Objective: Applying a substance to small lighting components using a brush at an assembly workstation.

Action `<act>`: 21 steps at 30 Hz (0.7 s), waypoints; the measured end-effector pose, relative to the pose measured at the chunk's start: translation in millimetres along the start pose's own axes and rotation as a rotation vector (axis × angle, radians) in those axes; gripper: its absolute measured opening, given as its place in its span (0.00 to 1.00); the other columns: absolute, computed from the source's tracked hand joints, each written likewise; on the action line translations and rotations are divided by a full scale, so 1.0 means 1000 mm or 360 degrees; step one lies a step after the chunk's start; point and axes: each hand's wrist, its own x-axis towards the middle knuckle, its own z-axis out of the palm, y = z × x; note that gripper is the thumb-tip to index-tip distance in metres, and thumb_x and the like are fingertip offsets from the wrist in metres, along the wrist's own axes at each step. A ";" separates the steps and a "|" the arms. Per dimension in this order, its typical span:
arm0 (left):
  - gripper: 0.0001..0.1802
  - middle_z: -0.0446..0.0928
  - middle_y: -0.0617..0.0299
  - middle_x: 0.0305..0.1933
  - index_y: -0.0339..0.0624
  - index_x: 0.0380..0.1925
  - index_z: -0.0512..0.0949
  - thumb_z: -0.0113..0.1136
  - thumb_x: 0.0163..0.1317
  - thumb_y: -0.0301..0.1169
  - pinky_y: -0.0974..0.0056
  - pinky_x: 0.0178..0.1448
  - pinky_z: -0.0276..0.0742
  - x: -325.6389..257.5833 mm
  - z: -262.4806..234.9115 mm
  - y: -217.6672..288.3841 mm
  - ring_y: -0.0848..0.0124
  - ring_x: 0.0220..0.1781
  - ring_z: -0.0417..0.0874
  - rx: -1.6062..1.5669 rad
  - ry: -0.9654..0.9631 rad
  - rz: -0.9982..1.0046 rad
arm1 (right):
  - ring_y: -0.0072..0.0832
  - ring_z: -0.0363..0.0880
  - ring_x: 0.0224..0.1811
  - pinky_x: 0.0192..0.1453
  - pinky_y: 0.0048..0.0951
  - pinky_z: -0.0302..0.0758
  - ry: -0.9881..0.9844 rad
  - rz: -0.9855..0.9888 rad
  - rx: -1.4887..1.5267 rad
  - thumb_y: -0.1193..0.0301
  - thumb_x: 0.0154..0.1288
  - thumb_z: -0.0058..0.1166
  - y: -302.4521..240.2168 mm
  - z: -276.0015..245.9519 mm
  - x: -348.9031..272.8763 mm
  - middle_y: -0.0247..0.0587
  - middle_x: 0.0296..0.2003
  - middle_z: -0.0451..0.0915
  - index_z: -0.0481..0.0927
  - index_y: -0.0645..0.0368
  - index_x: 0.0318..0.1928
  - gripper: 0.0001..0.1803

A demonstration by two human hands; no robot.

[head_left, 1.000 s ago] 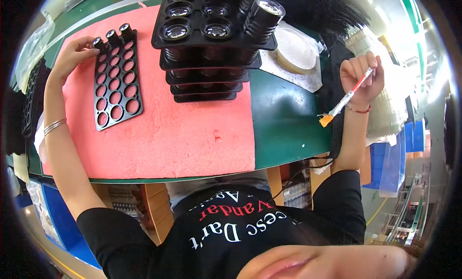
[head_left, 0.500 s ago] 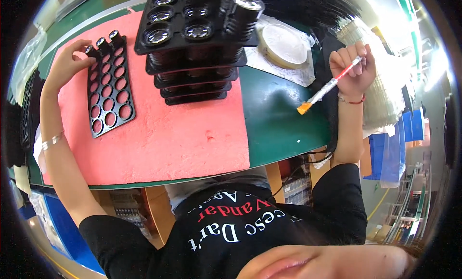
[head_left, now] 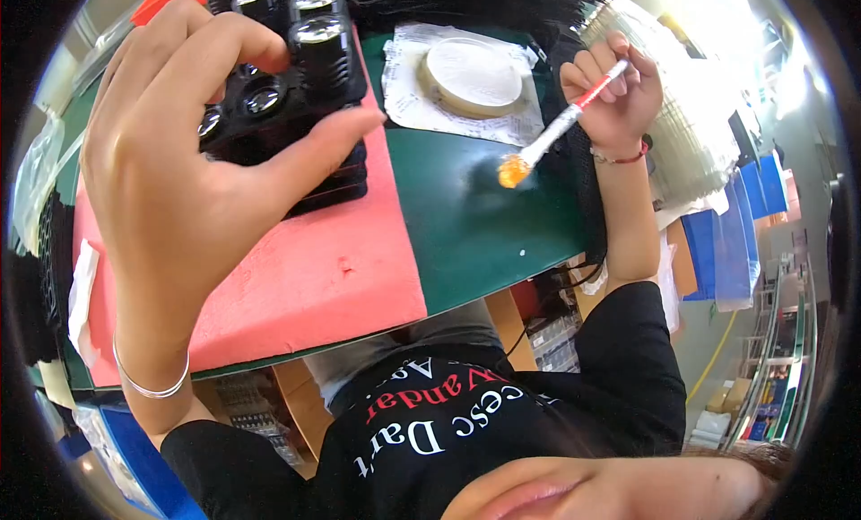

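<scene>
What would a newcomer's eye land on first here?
Probably the left grip, spread large and open in front of the stacked black lens trays at upper left. Next, the orange-tipped brush in the right grip at upper right, then the bright pink mat at left.

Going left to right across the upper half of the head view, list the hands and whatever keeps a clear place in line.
Left hand → round dish → right hand → blue bin. Left out for overlap: black trays, brush.
</scene>
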 end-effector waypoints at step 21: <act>0.12 0.78 0.67 0.33 0.36 0.36 0.74 0.63 0.50 0.23 0.75 0.41 0.74 -0.088 0.048 0.027 0.81 0.36 0.77 -0.2212 -0.0885 -0.1512 | 0.26 0.62 0.21 0.30 0.28 0.58 -0.0267 0.0015 -0.0421 0.65 0.61 0.38 0.006 0.002 0.000 0.37 0.17 0.65 0.71 0.61 0.30 0.12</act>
